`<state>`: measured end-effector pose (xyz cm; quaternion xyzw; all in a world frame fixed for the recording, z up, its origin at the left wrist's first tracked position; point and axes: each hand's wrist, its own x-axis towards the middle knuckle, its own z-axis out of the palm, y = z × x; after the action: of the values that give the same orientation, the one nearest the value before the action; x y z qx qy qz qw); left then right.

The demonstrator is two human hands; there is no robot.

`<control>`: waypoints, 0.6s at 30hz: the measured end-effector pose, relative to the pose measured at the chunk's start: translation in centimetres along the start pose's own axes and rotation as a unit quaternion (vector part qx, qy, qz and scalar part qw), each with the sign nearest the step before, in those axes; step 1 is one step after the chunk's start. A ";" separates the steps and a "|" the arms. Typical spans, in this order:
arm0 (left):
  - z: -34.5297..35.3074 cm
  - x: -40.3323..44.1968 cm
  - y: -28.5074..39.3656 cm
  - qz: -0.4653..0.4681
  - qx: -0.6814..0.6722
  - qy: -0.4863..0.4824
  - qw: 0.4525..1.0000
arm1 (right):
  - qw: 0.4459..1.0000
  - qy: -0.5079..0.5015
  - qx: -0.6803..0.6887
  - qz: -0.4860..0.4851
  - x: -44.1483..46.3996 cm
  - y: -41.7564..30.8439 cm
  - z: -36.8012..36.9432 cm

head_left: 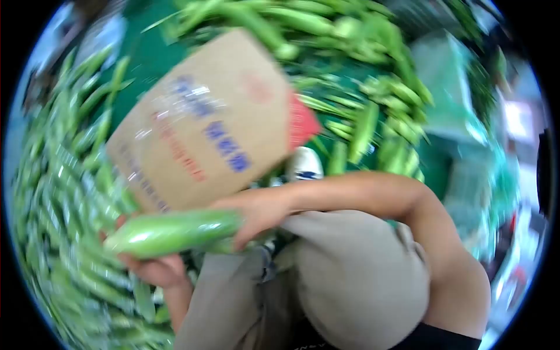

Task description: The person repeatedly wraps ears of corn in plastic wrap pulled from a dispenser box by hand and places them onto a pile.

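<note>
A light-green ear of corn in its husk [175,232], smooth and glossy, lies level across both hands above my lap. My left hand [156,267] cups its left end from below, fingers bent around it. At the other end, my right hand [252,211] grips it, with the thumb in front and the other fingers partly hidden behind. Just beyond the hands stands a brown cardboard box [181,134] with blue and red print and clear tape, tilted in view. Motion blurs the hands and the corn.
A large heap of long green vegetables [70,233] fills the left side. More green ears [361,131] lie on the green floor [146,41] ahead and right. Beside the box are a red piece [302,121] and a shoe [306,163]. Clear greenish plastic bags [446,87] stand right.
</note>
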<state>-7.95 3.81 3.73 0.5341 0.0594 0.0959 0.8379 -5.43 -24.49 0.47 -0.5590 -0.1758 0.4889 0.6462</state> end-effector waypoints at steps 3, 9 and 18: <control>2.3 2.8 -1.1 -0.067 -0.113 -0.047 0.990 | 0.986 -0.036 -0.152 -0.065 0.1 0.4 1.2; 3.2 0.6 -0.5 -0.116 0.372 -0.283 0.876 | 0.685 0.722 -0.096 0.009 -14.6 8.2 -12.2; -0.3 4.3 5.0 0.086 0.818 -0.219 0.525 | 0.518 0.762 -0.060 0.383 -26.9 28.7 -12.0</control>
<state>-4.33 7.13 8.19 0.9919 -0.1194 -0.0434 0.0072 -21.00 -56.30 -20.36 -0.7687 0.5860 0.0641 0.2482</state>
